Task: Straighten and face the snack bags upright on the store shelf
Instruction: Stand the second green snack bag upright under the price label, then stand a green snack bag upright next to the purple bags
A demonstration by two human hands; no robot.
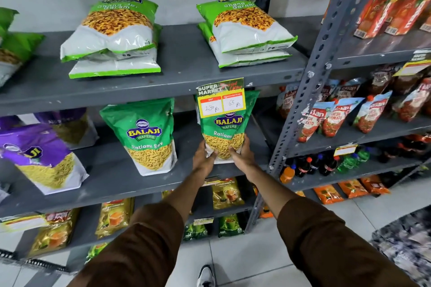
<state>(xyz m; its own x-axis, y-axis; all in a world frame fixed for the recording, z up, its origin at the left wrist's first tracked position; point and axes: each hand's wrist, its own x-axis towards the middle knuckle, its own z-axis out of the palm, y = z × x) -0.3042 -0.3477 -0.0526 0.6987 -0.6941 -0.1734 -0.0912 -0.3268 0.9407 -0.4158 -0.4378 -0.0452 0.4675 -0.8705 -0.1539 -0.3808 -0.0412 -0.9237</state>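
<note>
Price tag (221, 98) hides top of bag (223, 133) in both hands (224, 155).

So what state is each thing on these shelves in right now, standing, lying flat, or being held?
Held Ratlami Sev bag: upright, front facing out, gripped at its base.
Left hand: closed on that bag's lower left.
Right hand: closed on its lower right.
Second Ratlami Sev bag: standing upright, untouched.
Purple bag: leaning back, tilted.
Chana Jor Garam bags: lying flat, stacked.
Price tag: hanging from the shelf edge.
</note>
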